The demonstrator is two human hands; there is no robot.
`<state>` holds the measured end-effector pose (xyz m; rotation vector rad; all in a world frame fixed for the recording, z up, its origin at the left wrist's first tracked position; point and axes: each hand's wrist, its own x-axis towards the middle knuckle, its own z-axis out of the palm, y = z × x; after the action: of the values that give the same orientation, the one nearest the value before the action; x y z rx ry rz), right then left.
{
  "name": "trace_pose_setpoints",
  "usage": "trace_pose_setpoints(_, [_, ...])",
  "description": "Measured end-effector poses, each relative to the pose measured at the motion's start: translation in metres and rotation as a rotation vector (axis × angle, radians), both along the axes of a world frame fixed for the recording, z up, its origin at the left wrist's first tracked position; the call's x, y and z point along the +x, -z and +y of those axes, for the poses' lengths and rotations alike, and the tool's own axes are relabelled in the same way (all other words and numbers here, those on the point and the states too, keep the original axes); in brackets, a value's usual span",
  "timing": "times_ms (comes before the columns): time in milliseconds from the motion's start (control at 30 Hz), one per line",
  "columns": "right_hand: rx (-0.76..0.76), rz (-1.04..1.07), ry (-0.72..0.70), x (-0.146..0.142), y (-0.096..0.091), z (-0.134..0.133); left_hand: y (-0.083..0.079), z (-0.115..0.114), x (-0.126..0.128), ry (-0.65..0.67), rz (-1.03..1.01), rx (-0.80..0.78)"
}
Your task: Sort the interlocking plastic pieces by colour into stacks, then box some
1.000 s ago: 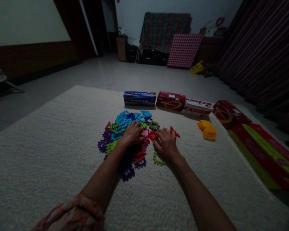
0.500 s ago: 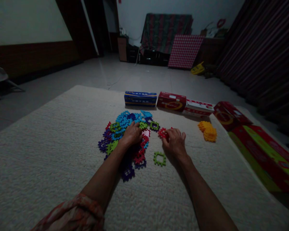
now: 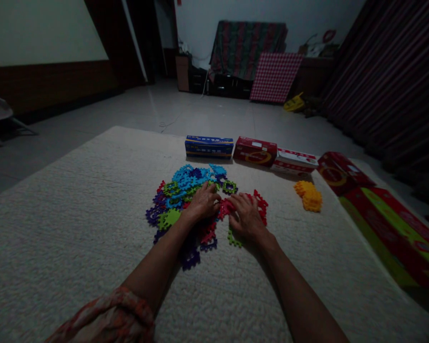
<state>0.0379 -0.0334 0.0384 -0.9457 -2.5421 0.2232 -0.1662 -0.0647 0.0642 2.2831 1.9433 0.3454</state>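
My left hand [image 3: 204, 201] lies over a heap of plastic toothed-edge building pieces, fingers spread at its right side. The heap mixes light blue pieces [image 3: 186, 177], purple pieces [image 3: 190, 257] and green pieces [image 3: 168, 219]. Beside it, my right hand [image 3: 247, 215] has its fingertips closed on a red building piece [image 3: 226, 208] at the heap's right edge, close to my left fingertips. More red pieces [image 3: 262, 206] show just past my right hand's far side. A green square frame piece [image 3: 233, 239] is partly covered by the right hand.
Yellow pieces [image 3: 309, 196] sit together on the pale mat [image 3: 93, 214] at the right. Behind the heap stand a blue box [image 3: 209, 147], a red box [image 3: 254, 151] and a white-and-red box [image 3: 295, 161]. Larger red and green boxes [image 3: 389, 224] line the right edge.
My right hand has moved left and slightly nearer, over the green frame, bringing its fingers to the heap's edge. Red pieces at its right are now uncovered. The left hand has shifted slightly right.
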Motion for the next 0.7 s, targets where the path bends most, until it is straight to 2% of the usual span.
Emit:
trace_pose_setpoints(367, [-0.024, -0.152, -0.037, -0.0042, -0.0009, -0.0055, -0.0028, -0.0006, -0.0001, 0.090, 0.043, -0.014])
trace_pose_setpoints(700, [-0.059, -0.068, -0.096, -0.0018, -0.0074, -0.0039, -0.0035, 0.0026, 0.0031, 0.138, -0.083, 0.058])
